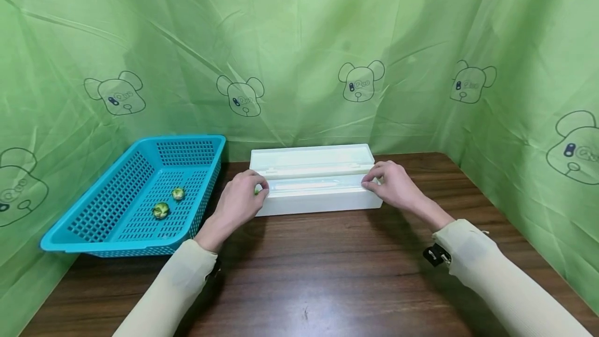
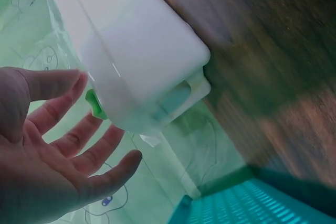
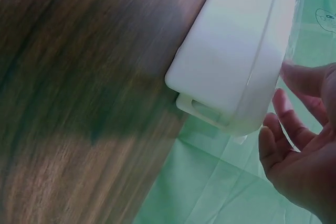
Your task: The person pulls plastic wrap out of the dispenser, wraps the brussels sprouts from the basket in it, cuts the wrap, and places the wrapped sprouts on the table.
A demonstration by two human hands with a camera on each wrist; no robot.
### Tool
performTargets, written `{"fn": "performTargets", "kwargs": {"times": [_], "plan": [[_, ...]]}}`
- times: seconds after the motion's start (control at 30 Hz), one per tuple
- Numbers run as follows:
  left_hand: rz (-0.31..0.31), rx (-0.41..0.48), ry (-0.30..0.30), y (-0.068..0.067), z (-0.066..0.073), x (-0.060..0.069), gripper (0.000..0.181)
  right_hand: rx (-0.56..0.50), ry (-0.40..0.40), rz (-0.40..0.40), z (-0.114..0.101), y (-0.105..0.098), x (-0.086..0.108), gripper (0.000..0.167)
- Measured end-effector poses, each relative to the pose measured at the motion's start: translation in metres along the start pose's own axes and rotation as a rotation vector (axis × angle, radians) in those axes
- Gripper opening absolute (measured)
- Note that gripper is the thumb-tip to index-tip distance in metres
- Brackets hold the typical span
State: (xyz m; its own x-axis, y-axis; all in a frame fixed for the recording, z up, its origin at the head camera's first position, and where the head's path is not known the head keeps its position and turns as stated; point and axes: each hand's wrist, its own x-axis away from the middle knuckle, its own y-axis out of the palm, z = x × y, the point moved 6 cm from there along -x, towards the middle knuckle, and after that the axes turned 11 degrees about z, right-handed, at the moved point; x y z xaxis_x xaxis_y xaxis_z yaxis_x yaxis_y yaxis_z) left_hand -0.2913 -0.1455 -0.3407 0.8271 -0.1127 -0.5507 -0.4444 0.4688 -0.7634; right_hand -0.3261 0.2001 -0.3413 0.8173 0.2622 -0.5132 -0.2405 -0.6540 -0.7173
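The box (image 1: 318,203) sits on the table (image 1: 327,280), its lid (image 1: 311,155) raised, film (image 1: 304,184) across its opening. At the box's left end, near a green tab (image 2: 95,104), the left hand (image 1: 239,195) pinches the film between thumb and forefinger, other fingers spread. At the box's right end, the right hand (image 1: 395,186) pinches likewise. Left of the box, a basket (image 1: 117,246) holds two sprouts (image 1: 161,210).

Booth-like setting — green drapes (image 1: 299,25), wood-grain tabletop (image 1: 327,274)

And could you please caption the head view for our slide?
Left hand and right hand appear to pinch clear film at an open white box beside a blue basket.
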Motion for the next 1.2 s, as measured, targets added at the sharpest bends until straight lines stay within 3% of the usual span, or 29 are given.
{"fn": "performTargets", "kwargs": {"times": [0.4,0.57,0.8,1.2], "plan": [[0.062,0.060,-0.075,0.000,-0.002,-0.014,0.010,-0.053,-0.014,0.029,0.001,0.007,-0.012,0.002],[0.042,0.096,-0.108,0.000,-0.004,-0.018,0.009,-0.038,-0.050,0.041,0.001,0.009,-0.016,0.009],[-0.022,0.114,-0.104,0.000,-0.005,-0.024,0.014,0.034,-0.117,0.066,-0.002,0.004,-0.024,0.003],[0.037,0.162,-0.161,-0.001,-0.012,-0.044,0.008,0.050,-0.087,0.045,0.002,-0.007,-0.040,0.004]]}}
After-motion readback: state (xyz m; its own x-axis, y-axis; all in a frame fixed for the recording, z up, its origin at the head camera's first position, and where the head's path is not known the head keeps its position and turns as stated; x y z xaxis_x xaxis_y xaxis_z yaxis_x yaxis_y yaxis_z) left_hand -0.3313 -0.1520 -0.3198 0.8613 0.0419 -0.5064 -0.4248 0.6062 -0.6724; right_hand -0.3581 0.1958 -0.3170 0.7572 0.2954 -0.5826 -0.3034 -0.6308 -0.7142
